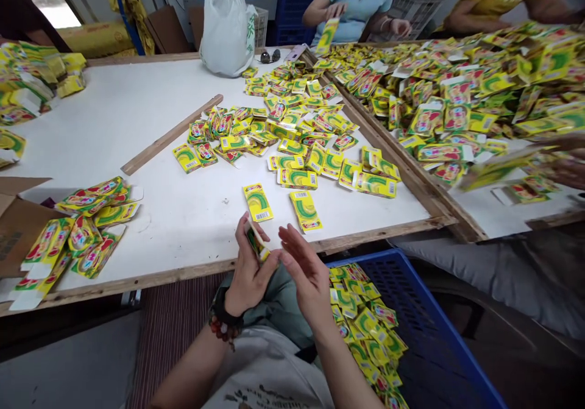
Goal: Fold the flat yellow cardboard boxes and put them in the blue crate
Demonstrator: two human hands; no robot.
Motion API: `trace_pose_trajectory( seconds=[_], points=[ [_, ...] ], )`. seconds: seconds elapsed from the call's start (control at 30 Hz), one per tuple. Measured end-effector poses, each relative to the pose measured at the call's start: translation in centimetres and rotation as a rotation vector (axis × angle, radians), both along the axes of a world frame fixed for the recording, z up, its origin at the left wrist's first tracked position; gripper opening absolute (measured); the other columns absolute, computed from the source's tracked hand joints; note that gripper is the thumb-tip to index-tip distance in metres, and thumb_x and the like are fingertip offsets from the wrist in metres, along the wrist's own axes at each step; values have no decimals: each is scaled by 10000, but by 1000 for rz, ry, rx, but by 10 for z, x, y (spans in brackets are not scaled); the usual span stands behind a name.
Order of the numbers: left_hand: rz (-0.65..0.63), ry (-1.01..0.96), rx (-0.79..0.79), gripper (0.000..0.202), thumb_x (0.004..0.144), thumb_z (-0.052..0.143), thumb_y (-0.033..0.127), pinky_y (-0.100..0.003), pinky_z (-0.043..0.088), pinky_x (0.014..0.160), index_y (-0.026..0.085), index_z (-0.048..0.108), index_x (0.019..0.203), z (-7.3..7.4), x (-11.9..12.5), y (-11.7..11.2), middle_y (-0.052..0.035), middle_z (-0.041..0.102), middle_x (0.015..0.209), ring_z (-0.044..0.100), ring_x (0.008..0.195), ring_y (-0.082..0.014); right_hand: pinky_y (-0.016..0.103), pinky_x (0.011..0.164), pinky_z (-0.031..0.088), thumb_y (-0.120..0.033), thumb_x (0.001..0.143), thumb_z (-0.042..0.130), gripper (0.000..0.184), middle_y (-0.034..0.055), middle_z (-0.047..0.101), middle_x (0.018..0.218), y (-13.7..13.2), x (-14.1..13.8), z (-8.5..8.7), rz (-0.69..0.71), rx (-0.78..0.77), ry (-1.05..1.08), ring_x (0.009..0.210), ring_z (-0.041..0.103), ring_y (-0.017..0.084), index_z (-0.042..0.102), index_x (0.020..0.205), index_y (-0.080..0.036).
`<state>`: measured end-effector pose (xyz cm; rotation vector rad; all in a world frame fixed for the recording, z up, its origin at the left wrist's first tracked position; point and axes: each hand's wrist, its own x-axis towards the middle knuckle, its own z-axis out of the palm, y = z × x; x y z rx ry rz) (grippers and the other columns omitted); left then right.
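My left hand is closed around a small yellow and green carton, held just below the near edge of the white table. My right hand is beside it with fingers stretched flat, its fingertips close to the carton. Two flat cartons lie on the table right in front of my hands. A big spread of the same cartons covers the table's middle right.
A blue crate with several folded cartons stands at my right knee. Flat unfolded cartons lie at the left near a cardboard box. A wooden stick and a white plastic bag are on the table. Other people work across the table and at a second heaped table.
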<state>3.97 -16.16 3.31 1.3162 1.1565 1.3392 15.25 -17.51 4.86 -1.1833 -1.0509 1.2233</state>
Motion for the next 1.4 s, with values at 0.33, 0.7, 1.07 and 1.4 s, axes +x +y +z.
trace_pose_trajectory(
  seconds=[0.33, 0.7, 1.07, 1.4],
  points=[
    [270, 403, 461, 355, 790, 651, 316, -342, 518, 827, 212, 443, 1059, -41, 19, 11, -73, 582, 1076, 604, 1018, -208, 452, 1072, 404, -328, 701, 700, 353, 40, 694, 1120, 20, -9, 3, 21, -302, 484, 1124, 612, 255, 734, 1039, -234],
    [38, 357, 151, 457, 800, 605, 287, -358, 516, 850, 172, 445, 1213, -31, 17, 10, -117, 634, 1137, 635, 1013, -233, 317, 736, 579, -351, 863, 576, 332, 47, 716, 1036, 21, 3, 4, -27, 86, -465, 804, 709, 202, 688, 1138, -203],
    [78, 282, 124, 289, 832, 548, 289, -348, 508, 830, 175, 486, 1089, -30, 18, 10, -96, 647, 1039, 637, 955, -215, 280, 778, 550, -276, 925, 495, 393, 107, 705, 1072, 30, 8, 5, 280, 417, -747, 934, 692, 195, 579, 1289, -152],
    [-166, 454, -13, 486, 863, 561, 443, -465, 418, 994, 221, 467, 1285, 5, -47, 27, -116, 526, 1305, 518, 1145, -254, 347, 711, 549, -434, 887, 526, 436, 154, 702, 1052, 7, 63, 15, -18, 226, -1152, 846, 697, 252, 656, 1179, -137]
  ],
)
